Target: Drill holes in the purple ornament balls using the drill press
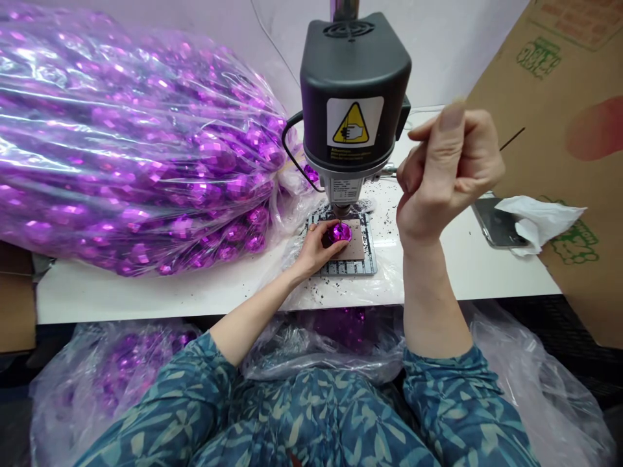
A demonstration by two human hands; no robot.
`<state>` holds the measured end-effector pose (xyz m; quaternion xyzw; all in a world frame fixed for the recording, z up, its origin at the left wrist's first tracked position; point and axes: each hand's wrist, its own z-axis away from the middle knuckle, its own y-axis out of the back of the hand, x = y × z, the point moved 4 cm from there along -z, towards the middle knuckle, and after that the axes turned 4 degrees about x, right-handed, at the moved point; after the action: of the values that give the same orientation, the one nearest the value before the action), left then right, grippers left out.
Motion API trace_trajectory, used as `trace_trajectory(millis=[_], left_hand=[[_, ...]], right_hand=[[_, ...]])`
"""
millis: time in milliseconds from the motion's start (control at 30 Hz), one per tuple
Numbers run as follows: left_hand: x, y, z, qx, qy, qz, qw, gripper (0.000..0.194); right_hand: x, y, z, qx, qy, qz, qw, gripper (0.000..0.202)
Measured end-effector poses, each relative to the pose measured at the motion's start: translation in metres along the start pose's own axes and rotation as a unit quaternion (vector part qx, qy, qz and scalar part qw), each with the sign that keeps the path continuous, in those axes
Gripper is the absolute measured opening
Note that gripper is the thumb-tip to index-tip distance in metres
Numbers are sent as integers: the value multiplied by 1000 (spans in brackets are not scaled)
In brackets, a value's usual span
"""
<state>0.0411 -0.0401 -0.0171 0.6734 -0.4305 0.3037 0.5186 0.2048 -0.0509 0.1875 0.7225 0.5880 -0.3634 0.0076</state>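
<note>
Holding faceted purple ball (343, 232) in half-closed left fingers (337, 248), under drill (355, 71); seemingly needing steady support. Curling right fingers (445, 146) beside drill; cannot tell around what.

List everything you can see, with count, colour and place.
Drill machine: one, black and grey, centre
Warning label: one, yellow-white, machine front
Faceted ball: one, purple, under drill
Board: one, brown, beneath ball
Base plate: one, grey, beneath board
Large bag: one, clear, purple balls inside, left
Lower bags: several, clear, below table
Phone: one, dark, right
Crumpled paper: one, white, by phone
Cardboard: two, brown, far sides
Table: one, white, middle
Left hand: one, bare, around ball
Right hand: one, bare, raised beside machine
</note>
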Motion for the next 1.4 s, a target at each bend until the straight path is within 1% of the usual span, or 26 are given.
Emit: trace_trajectory(millis=[67,200,367,500,567,667,833,1033,1133,1200,1267,1300,1367,1400], left_hand=[[-1,-1,0,0,0,3,1000,54],[-2,-1,0,-1,-4,6,1000,55],[-2,-1,0,-2,-2,-9,1000,54],[-2,-1,0,-3,-6,0,1000,53],[-1,-1,0,-3,-8,1,1000,53],[0,0,1,-3,-4,-6,1000,52],[0,-1,1,2,-4,-5,1000,52],[1,0,1,4,-3,-3,1000,53],[0,-1,0,9,5,-1,1000,54],[-1,-3,-2,15,13,4,1000,53],[1,-5,-1,23,14,17,999,51],[3,-4,1,29,14,23,999,49],[12,2,11,50,16,21,998,45],[18,7,20,57,22,13,998,43]], right_hand=[[0,6,8,10,3,-6,1000,36],[2,15,19,24,20,-10,999,36],[9,20,23,8,62,-41,997,26],[18,26,28,-2,105,-59,993,21],[23,30,31,-3,113,-59,992,20],[27,33,35,0,120,-56,991,20],[32,35,38,9,128,-29,991,27],[41,37,43,19,147,-24,989,34],[36,35,42,18,136,-15,990,39],[27,28,33,14,114,-4,993,36],[18,17,17,6,71,9,997,36],[13,11,8,-5,49,15,999,40],[8,-1,-9,-21,-18,18,999,49],[6,-5,-15,-27,-34,16,999,49]])
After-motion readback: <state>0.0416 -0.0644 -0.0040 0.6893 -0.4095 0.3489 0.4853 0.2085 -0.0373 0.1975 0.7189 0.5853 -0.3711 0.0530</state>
